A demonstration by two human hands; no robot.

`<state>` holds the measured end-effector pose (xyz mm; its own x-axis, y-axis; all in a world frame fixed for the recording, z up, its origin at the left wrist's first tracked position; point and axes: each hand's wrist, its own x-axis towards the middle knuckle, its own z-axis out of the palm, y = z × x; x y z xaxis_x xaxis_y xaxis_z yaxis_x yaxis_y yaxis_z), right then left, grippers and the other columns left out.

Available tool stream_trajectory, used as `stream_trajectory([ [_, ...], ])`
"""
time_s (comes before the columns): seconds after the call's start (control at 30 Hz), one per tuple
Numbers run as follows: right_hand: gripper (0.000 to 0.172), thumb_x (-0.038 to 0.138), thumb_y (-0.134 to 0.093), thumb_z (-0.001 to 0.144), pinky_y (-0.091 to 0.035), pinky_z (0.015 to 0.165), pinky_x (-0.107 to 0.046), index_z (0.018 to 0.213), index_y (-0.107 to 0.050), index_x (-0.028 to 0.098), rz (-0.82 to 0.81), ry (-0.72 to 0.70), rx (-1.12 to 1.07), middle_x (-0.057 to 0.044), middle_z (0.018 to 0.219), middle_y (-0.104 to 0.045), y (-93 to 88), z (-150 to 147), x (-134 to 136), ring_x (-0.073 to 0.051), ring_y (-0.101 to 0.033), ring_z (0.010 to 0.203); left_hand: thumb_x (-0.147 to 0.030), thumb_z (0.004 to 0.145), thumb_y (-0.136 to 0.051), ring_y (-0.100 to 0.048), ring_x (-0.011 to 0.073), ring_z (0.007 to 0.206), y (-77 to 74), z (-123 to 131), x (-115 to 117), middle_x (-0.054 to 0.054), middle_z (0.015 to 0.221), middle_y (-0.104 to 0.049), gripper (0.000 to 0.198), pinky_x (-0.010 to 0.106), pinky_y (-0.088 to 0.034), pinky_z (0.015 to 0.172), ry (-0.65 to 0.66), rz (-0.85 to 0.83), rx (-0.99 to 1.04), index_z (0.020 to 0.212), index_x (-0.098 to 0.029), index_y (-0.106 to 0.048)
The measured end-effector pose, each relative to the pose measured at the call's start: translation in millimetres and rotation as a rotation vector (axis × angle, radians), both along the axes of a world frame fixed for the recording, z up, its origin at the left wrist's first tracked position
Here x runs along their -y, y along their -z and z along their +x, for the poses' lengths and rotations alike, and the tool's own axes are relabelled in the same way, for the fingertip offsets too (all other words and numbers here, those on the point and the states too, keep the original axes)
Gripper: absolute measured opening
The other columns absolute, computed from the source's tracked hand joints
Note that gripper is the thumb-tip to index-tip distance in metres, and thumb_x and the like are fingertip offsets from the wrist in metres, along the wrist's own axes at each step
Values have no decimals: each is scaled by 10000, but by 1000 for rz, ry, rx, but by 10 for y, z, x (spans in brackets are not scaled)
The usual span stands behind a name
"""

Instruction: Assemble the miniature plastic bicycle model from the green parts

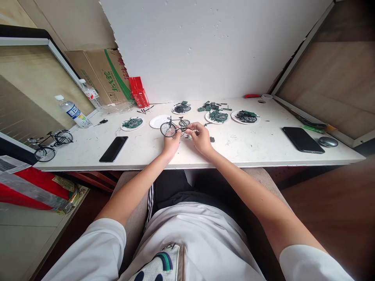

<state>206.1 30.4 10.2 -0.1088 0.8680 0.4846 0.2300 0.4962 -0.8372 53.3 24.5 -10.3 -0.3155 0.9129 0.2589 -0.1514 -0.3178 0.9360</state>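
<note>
A small black model bicycle (169, 130) is held up just above the white table, its front wheel to the left. My left hand (172, 144) grips it from below, fingers closed around the lower frame. At the bicycle's rear wheel, my right hand (200, 137) is closed in a pinch, with thumb and forefinger together. Whatever is between those fingertips is too small to make out. Behind the bicycle is a white paper plate (158, 121). A small dark piece (212, 139) lies just right of my right hand.
Paper plates carry green parts (132, 123), black parts (181, 107), more green parts (218, 116) and dark parts (246, 116). Another model bicycle (52, 144) stands far left, near a bottle (74, 112). Phones (113, 149) (303, 139) lie on both sides. A red box (139, 92) stands behind.
</note>
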Motion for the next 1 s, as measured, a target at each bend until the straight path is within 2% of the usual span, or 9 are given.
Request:
stream_trajectory([
  [0.23,331,506,-700,952,-527,789,-346,1046,-759,194,-50,28,-60,-109,1150,-796,-13,26,-3,-220,-680,938,-230,856,-855,-750,248,1160,-89,62,93,109,1177,-809,218,396,-537,1104,98,13,33,1065,-194,-802],
  [0.4,284,472,-722,942,-529,796,-344,978,-760,193,-13,77,-103,-101,1093,-786,-6,29,-14,-220,-684,957,-279,848,-878,-787,283,1090,-115,84,130,107,1124,-820,243,430,-584,1026,186,-23,6,1064,-201,-798],
  [0.57,299,496,-696,971,-525,795,-340,971,-750,202,-21,88,-49,-103,1093,-769,-19,23,6,-227,-684,1008,-288,829,-897,-794,289,1072,-80,64,94,126,1144,-816,288,421,-596,982,180,-30,7,1079,-188,-795],
  [0.7,314,516,-685,982,-523,790,-334,968,-729,205,-9,112,-22,-103,1098,-762,-21,17,19,-226,-674,1016,-389,817,-897,-798,293,1056,-91,62,101,117,1144,-819,339,422,-620,946,201,-12,-28,1075,-198,-787],
  [0.87,324,521,-652,1015,-519,770,-330,988,-714,204,33,135,31,-116,1100,-731,-5,12,14,-226,-659,998,-433,782,-927,-775,280,1122,-107,67,134,111,1205,-812,421,442,-611,1044,249,48,11,1104,-202,-785],
  [1.0,327,518,-615,1042,-521,794,-334,968,-691,209,46,127,65,-105,1069,-716,11,13,-7,-225,-647,983,-446,778,-935,-782,266,1080,-74,56,115,114,1188,-812,435,442,-609,1045,253,49,14,1101,-192,-793],
])
